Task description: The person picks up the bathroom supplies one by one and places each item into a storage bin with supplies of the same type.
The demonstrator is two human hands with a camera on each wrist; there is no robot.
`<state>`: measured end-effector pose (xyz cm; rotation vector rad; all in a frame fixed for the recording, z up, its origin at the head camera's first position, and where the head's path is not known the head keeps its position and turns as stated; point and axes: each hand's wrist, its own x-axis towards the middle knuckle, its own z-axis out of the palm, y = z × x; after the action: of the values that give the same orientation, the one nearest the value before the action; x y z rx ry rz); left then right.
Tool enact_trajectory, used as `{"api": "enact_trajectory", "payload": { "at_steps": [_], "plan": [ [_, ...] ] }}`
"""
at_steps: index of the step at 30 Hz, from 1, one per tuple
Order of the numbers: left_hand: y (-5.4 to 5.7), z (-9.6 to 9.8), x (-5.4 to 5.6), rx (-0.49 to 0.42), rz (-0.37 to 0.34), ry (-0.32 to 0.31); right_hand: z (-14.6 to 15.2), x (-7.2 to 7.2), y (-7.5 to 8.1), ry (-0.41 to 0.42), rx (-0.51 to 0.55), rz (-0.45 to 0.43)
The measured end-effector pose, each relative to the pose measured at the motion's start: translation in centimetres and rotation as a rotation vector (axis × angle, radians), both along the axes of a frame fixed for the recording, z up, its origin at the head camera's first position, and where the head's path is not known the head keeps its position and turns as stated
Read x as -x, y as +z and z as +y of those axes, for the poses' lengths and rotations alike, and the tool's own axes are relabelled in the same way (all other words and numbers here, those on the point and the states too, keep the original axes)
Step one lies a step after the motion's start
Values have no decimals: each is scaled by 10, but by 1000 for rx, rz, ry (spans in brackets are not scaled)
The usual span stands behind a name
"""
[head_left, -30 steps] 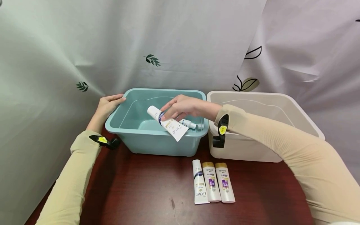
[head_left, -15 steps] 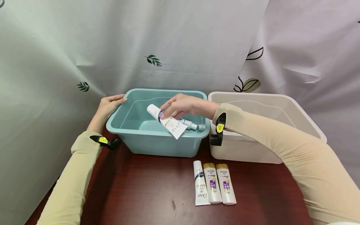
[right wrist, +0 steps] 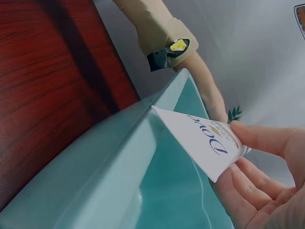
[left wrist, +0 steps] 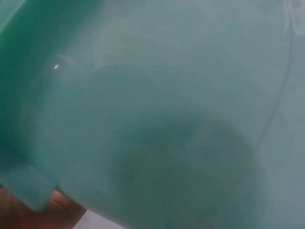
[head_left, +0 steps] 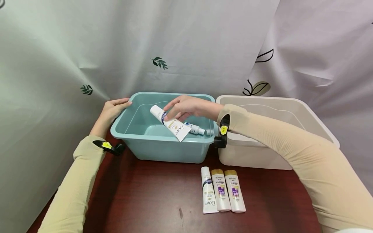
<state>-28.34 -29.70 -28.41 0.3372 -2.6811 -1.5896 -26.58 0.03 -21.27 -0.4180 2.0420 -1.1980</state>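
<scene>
In the head view my right hand [head_left: 187, 108] pinches a white Dove squeeze tube [head_left: 172, 123] over the teal plastic bin [head_left: 163, 137]. The tube is tilted, its cap up and to the left, its flat end near the front rim. In the right wrist view the thumb presses one side of the tube [right wrist: 205, 143] and the fingers lie against the other. My left hand [head_left: 112, 110] grips the bin's left rim at the back corner. Inside the bin, at right, lies a small white-and-blue tube [head_left: 194, 128], partly hidden behind the held one.
A beige bin [head_left: 253, 153] stands against the teal bin's right side. On the dark red table [head_left: 140, 200], in front of the bins, another Dove tube [head_left: 209, 191] lies beside two gold-capped white bottles [head_left: 221, 191]. A patterned curtain [head_left: 189, 48] hangs behind.
My right hand has shifted slightly left and up with the Dove tube, so more of the small tube in the bin shows. My left hand stays on the rim.
</scene>
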Motion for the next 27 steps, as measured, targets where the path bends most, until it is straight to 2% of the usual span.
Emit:
{"api": "enact_trajectory", "payload": {
  "at_steps": [4, 13, 27],
  "plan": [
    [1, -1, 0, 10, -7, -15, -3, 3, 0, -16, -13, 10],
    [8, -3, 2, 1, -78, -47, -4, 13, 0, -61, -54, 46],
    [9, -5, 0, -2, -73, -77, -13, 21, 2, -66, -68, 37]
  ]
}}
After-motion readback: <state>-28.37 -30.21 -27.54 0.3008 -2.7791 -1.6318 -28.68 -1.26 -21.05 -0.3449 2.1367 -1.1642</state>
